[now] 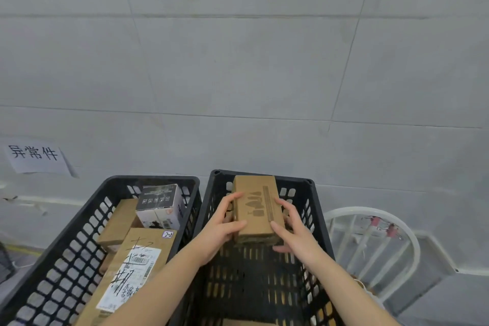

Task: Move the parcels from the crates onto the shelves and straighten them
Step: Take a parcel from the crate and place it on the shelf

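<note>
The person is holding a brown cardboard parcel (pixel 255 206) over the right crate (pixel 316 209), left hand (pixel 221 230) and right hand (pixel 293 230) each gripping one side. The left crate (pixel 79 235) is holding several parcels awaiting transfer. No shelf is showing, so shelving and straightening are judged outstanding.

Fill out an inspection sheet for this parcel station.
Surface: black left crate and right crate side by side at a tiled wall.
Job's things: cardboard box held at right crate's far end; labelled parcel, black-and-white box and plain parcel in left crate.
Clutter: white wire rack right of the crates.
Grippers: left hand and right hand grip the cardboard box's sides.
Cables: nothing seen.
Surroundings: paper sign on the wall; no shelves in view.
</note>
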The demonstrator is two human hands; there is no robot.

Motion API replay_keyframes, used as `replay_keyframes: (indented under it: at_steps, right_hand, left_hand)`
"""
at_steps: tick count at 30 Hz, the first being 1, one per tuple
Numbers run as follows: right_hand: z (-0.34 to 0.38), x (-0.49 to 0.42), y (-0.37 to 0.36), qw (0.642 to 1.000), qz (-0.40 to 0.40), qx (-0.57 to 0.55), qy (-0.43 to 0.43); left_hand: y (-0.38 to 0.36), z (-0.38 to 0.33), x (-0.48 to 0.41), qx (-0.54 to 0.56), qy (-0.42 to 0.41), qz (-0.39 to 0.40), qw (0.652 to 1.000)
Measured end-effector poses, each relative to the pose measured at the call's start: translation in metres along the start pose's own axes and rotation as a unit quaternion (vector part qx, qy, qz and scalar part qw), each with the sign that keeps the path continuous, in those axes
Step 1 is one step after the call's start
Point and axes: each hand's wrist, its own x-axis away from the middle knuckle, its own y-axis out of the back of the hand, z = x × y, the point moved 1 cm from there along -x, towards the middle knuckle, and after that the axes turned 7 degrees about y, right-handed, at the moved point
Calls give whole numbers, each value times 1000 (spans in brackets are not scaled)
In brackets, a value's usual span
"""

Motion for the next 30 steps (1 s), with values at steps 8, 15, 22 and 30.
replay_keyframes:
  at_steps: [8, 15, 22, 30]
  right_hand:
    - [32, -5, 0, 996, -42, -55, 55]
    - [27, -7, 2, 997, -29, -3, 76]
    - [26, -7, -3, 994, -34, 61, 80]
    - [23, -10, -1, 990, -65, 80, 91]
  left_hand:
    - [-6, -19, -2, -56, -58, -36, 996]
    - [-16, -34, 4, -271, -133, -112, 947]
    - [-29, -43, 1, -299, -64, -97, 947]
    - [-28, -30, -5, -293, -63, -99, 949]
